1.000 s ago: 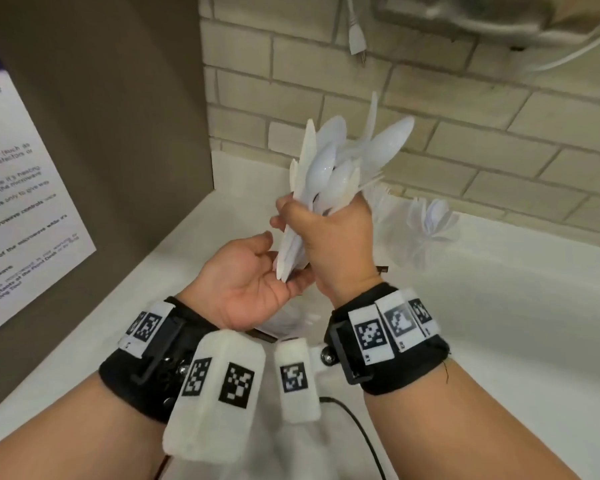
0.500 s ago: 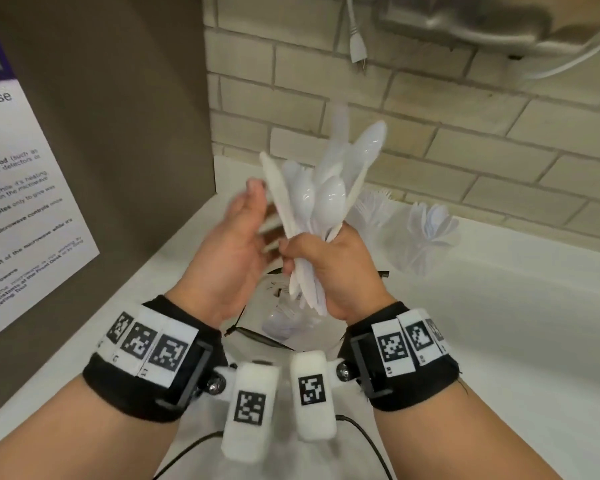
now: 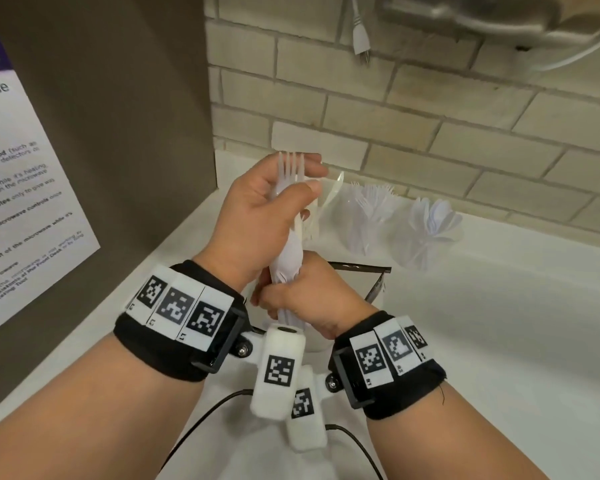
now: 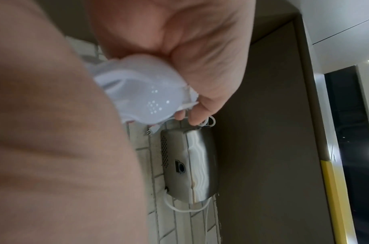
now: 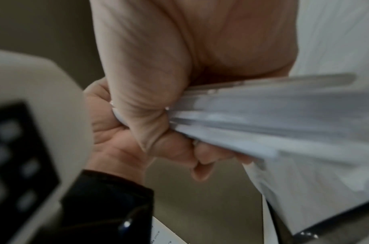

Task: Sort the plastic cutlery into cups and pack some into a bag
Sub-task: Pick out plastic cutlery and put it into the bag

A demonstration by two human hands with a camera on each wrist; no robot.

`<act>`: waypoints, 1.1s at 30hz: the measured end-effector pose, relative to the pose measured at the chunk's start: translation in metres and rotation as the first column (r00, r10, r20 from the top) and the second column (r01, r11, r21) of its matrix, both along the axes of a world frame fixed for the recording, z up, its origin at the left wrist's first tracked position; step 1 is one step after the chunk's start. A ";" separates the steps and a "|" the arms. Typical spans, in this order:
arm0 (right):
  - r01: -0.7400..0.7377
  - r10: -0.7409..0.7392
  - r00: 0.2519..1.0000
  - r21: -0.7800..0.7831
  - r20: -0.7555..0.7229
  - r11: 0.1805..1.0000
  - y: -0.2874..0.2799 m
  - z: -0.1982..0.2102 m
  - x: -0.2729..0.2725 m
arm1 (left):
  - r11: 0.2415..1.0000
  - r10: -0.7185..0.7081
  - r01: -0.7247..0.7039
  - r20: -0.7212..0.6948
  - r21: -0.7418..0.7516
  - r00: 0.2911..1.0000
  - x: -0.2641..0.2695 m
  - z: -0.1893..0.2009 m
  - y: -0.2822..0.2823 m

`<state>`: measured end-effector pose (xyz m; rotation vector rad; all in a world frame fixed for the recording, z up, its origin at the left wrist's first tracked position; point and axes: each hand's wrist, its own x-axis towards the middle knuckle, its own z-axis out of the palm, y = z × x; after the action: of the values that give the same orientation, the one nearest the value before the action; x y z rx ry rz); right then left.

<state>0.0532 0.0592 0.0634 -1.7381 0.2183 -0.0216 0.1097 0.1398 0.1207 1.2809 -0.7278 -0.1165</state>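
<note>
Both hands hold one upright bundle of white plastic cutlery (image 3: 288,258) above the counter. My left hand (image 3: 274,199) wraps round its upper end, where fork tines (image 3: 291,164) stick out between thumb and fingers; spoon bowls (image 4: 145,94) show under the palm in the left wrist view. My right hand (image 3: 298,299) grips the handles (image 5: 262,118) at the lower end. Behind them stand a clear cup of forks (image 3: 368,209) and a clear cup of spoons (image 3: 426,226). A clear bag with a black zip edge (image 3: 374,278) lies below the hands.
A brown panel with a printed notice (image 3: 21,209) closes the left side. The brick wall (image 3: 430,133) runs behind the white counter (image 3: 499,323). A metal appliance (image 4: 189,165) with a hanging plug (image 3: 361,39) is mounted above.
The left hand rose from beside the bundle and closed round its top. The right hand slid down to the handles, and the fanned spoons are now gathered together.
</note>
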 end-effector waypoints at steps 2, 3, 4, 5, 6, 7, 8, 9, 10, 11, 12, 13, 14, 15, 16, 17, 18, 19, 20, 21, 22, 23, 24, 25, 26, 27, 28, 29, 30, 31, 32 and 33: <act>-0.015 0.015 1.000 0.037 -0.015 0.999 -0.002 0.001 -0.001 | 0.999 0.004 -0.003 0.021 -0.047 1.000 0.000 0.000 0.001; -0.021 0.022 1.000 0.055 -0.019 0.998 -0.001 0.002 -0.002 | 0.998 0.014 -0.010 0.062 -0.061 0.998 0.001 0.000 0.002; -0.024 0.025 0.999 0.065 -0.019 0.998 -0.001 0.003 -0.002 | 0.998 0.033 -0.027 0.102 -0.062 0.994 0.003 -0.002 0.002; -0.025 0.027 0.999 0.065 -0.019 0.998 0.000 0.004 -0.003 | 0.997 0.056 -0.049 0.134 -0.055 0.989 0.005 -0.004 0.001; -0.028 0.029 0.999 0.057 -0.018 0.998 0.000 0.005 -0.003 | 0.996 0.080 -0.073 0.149 -0.051 0.986 0.006 -0.006 -0.001; -0.027 0.028 0.999 0.046 -0.017 0.999 0.000 0.005 -0.002 | 0.994 0.106 -0.099 0.154 -0.053 0.982 0.005 -0.007 -0.002; -0.023 0.024 1.000 0.030 -0.017 0.999 -0.001 0.006 -0.002 | 0.990 0.132 -0.123 0.159 -0.063 0.978 0.004 -0.007 -0.002; -0.022 0.022 1.000 0.013 -0.018 1.000 -0.002 0.007 -0.001 | 0.987 0.151 -0.139 0.164 -0.081 0.975 0.003 -0.007 -0.003; -0.024 0.024 0.999 -0.001 -0.022 1.000 -0.003 0.007 0.000 | 0.984 0.161 -0.145 0.164 -0.101 0.973 0.003 -0.007 -0.003; -0.034 0.033 0.999 -0.012 -0.027 0.999 -0.005 0.008 0.000 | 0.982 0.159 -0.139 0.159 -0.129 0.974 0.003 -0.006 -0.003; -0.047 0.047 0.998 -0.013 -0.031 0.999 -0.005 0.008 0.000 | 0.978 0.161 -0.136 0.156 -0.155 0.975 0.003 -0.006 -0.002; -0.059 0.058 0.998 -0.006 -0.035 0.998 -0.005 0.008 0.000 | 0.976 0.164 -0.139 0.148 -0.170 0.975 0.003 -0.006 -0.002; -0.064 0.065 0.997 0.011 -0.035 0.998 -0.005 0.007 0.000 | 0.975 0.166 -0.143 0.130 -0.169 0.978 0.004 -0.007 -0.002; -0.065 0.066 0.997 0.031 -0.033 0.997 -0.005 0.007 0.000 | 0.975 0.163 -0.145 0.102 -0.166 0.981 0.004 -0.008 -0.002; -0.063 0.064 0.998 0.048 -0.026 0.997 -0.005 0.007 0.001 | 0.976 0.160 -0.147 0.072 -0.162 0.984 0.005 -0.009 -0.002; -0.060 0.061 0.998 0.057 -0.018 0.997 -0.004 0.007 0.002 | 0.973 0.172 -0.163 0.048 -0.162 0.984 0.005 -0.011 -0.002; -0.057 0.058 0.998 0.060 -0.012 0.997 -0.005 0.007 0.003 | 0.971 0.186 -0.177 0.042 -0.162 0.982 0.006 -0.013 -0.001; -0.054 0.054 0.999 0.061 -0.004 0.997 -0.005 0.007 0.003 | 0.968 0.199 -0.190 0.038 -0.164 0.979 0.006 -0.014 -0.001; -0.051 0.050 0.999 0.063 0.009 0.997 -0.005 0.008 0.004 | 0.969 0.190 -0.183 0.028 -0.165 0.981 0.007 -0.016 0.000; -0.047 0.046 0.999 0.065 0.020 0.997 -0.004 0.009 0.004 | 0.972 0.179 -0.175 0.015 -0.154 0.984 0.007 -0.016 -0.001; -0.038 0.036 0.999 0.070 0.032 0.997 -0.004 0.010 0.004 | 0.977 0.136 -0.135 -0.004 -0.167 0.991 0.007 -0.017 -0.001; -0.016 0.012 0.999 0.083 0.046 0.996 -0.005 0.010 0.005 | 0.976 0.090 -0.092 -0.017 -0.199 0.996 0.006 -0.017 0.000; 0.012 -0.020 0.998 0.109 0.066 0.994 -0.007 0.011 0.006 | 0.973 0.024 -0.031 -0.034 -0.229 0.999 0.007 -0.017 0.001; 0.042 -0.055 0.995 0.141 0.087 0.989 -0.010 0.012 0.006 | 0.974 -0.028 0.014 -0.061 -0.226 0.998 0.007 -0.019 0.002; 0.058 -0.077 0.992 0.167 0.105 0.984 -0.013 0.014 0.006 | 0.983 -0.080 0.063 -0.096 -0.175 0.992 0.007 -0.021 0.004; 0.050 -0.072 0.990 0.173 0.123 0.984 -0.014 0.017 0.006 | 0.991 -0.120 0.111 -0.130 -0.070 0.984 0.007 -0.025 0.004; 0.030 -0.052 0.989 0.154 0.138 0.988 -0.015 0.018 0.007 | 0.987 -0.140 0.149 -0.138 0.059 0.980 0.004 -0.027 0.004; 0.014 -0.032 0.989 0.126 0.148 0.992 -0.015 0.020 0.007 | 0.972 -0.144 0.162 -0.118 0.168 0.983 0.001 -0.029 0.003; 0.005 -0.021 0.989 0.106 0.147 0.994 -0.014 0.020 0.007 | 0.964 -0.119 0.137 -0.092 0.229 0.989 0.000 -0.032 0.001; -0.007 -0.009 0.989 0.109 0.145 0.994 -0.013 0.019 0.007 | 0.964 -0.076 0.090 -0.064 0.251 0.995 0.000 -0.032 -0.001; -0.022 0.004 0.989 0.122 0.145 0.992 -0.012 0.019 0.007 | 0.966 -0.031 0.042 -0.047 0.253 0.998 0.001 -0.030 -0.001; -0.036 0.016 0.989 0.133 0.147 0.990 -0.012 0.017 0.006 | 0.968 0.004 0.007 -0.046 0.251 0.999 0.003 -0.030 -0.001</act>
<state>0.0596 0.0474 0.0803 -1.5959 0.0878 -0.1117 0.1126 0.1390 0.0905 1.5142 -0.6898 -0.2450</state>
